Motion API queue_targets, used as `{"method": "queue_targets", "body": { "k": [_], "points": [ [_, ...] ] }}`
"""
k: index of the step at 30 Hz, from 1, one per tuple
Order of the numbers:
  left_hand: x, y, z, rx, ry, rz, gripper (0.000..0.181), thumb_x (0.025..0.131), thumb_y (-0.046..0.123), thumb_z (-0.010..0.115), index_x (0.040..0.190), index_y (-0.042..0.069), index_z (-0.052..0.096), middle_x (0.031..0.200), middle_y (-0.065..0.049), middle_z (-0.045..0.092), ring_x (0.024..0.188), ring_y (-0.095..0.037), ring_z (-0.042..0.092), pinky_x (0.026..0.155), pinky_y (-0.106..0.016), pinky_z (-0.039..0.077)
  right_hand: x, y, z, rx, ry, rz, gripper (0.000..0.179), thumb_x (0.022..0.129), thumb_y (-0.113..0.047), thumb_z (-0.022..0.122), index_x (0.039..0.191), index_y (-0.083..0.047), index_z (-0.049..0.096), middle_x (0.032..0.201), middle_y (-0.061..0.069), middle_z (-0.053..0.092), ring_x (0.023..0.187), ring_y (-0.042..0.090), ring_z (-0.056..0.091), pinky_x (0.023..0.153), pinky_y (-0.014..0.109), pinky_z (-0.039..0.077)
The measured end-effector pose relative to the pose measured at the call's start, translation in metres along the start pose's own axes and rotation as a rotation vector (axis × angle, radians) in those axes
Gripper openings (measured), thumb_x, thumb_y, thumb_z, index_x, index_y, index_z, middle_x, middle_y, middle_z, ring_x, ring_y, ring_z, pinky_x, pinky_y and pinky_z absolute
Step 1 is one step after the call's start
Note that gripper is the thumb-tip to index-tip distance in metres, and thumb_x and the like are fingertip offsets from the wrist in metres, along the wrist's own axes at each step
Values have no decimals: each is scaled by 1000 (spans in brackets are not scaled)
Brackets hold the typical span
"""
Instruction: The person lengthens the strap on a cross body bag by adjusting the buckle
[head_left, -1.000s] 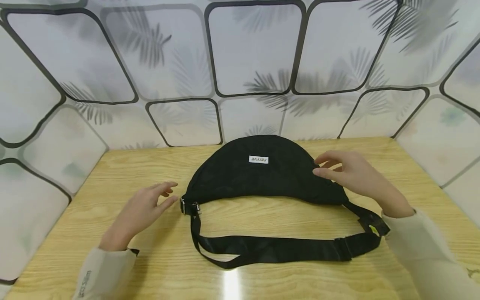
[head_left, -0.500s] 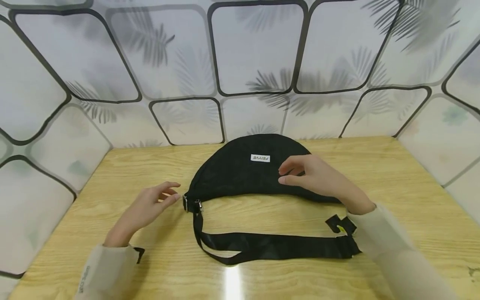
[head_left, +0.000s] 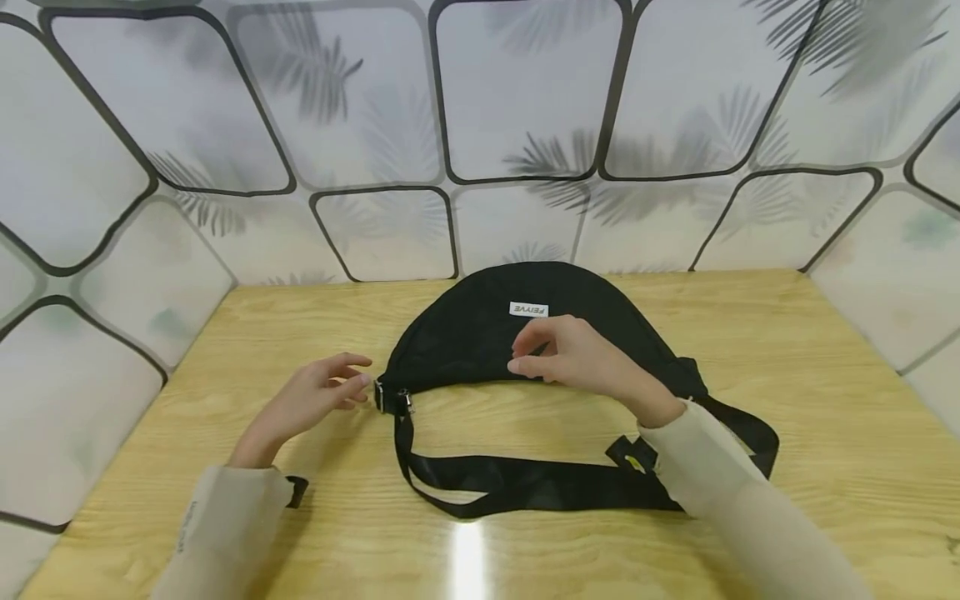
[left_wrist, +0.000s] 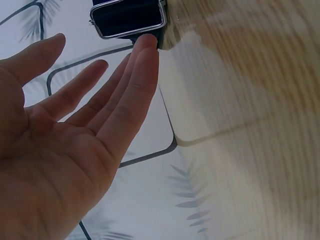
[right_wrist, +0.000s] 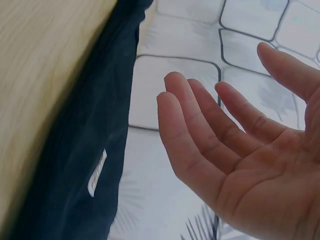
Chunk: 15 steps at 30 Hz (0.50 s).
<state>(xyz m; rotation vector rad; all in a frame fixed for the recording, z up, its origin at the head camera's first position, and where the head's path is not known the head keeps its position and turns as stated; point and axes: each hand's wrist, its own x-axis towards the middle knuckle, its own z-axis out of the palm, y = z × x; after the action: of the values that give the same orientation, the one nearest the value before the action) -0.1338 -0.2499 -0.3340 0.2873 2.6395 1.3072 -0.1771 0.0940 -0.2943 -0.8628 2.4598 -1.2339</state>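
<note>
**Palm-frond backdrop point(head_left: 525, 92) and pale wood bench point(head_left: 322, 325) framed a black waist bag point(head_left: 472, 342)**

The bag lay flat on the bench near the backdrop, its rounded edge away from the person and its white label point(head_left: 528, 310) upside down to them. Its webbing strap point(head_left: 517, 483) looped toward the person, partly hidden under the right sleeve point(head_left: 735, 500).

At the bag's left end, the left hand point(head_left: 306, 402) sat just beside a metal slider point(left_wrist: 134, 31); whether the fingertips touched it could not be told. Those fingers were loosely bent, the thumb apart, with nothing held. The right hand point(head_left: 581, 358) hung over the bag's front, its fingers softly bent and a little apart, likewise gripping nothing.

Judging by its look, the bag would handle as light and limp, probably folding or sagging if lifted at one point. The fabric seemed matt and unlikely to slip, and little about it looked fragile. Its two tapered ends appeared the best places to take hold, one per hand; the loose strap might trail or snag.
</note>
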Motion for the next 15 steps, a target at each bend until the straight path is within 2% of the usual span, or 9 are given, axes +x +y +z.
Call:
{"method": "queue_targets", "body": {
  "k": [5, 10, 15],
  "points": [
    [3, -1, 0, -59, -26, -48, 48, 95, 26, 52, 128, -7, 43, 116, -27, 54, 89, -28, 62, 73, -36, 52, 10, -2, 11, 94, -108, 32, 26, 86, -21, 65, 103, -3, 60, 97, 3, 63, 83, 27, 61, 67, 37, 52],
    [6, -4, 1, -80, -36, -73, 47, 95, 25, 51, 127, -8, 43, 113, -28, 54, 90, -29, 62, 74, -36, 51, 17, -3, 22, 146, -185, 60, 32, 87, -23, 64, 109, 0, 58, 99, 3, 62, 84, 22, 60, 66, 35, 52],
    [9, -3, 3, -91, -6, -111, 45, 94, 23, 52, 125, -8, 45, 112, -27, 54, 88, -29, 63, 73, -35, 52, 25, -7, 32, 151, -234, 77, 34, 85, -23, 66, 109, 0, 58, 102, 3, 61, 89, 18, 59, 66, 36, 51]
  ]
}}
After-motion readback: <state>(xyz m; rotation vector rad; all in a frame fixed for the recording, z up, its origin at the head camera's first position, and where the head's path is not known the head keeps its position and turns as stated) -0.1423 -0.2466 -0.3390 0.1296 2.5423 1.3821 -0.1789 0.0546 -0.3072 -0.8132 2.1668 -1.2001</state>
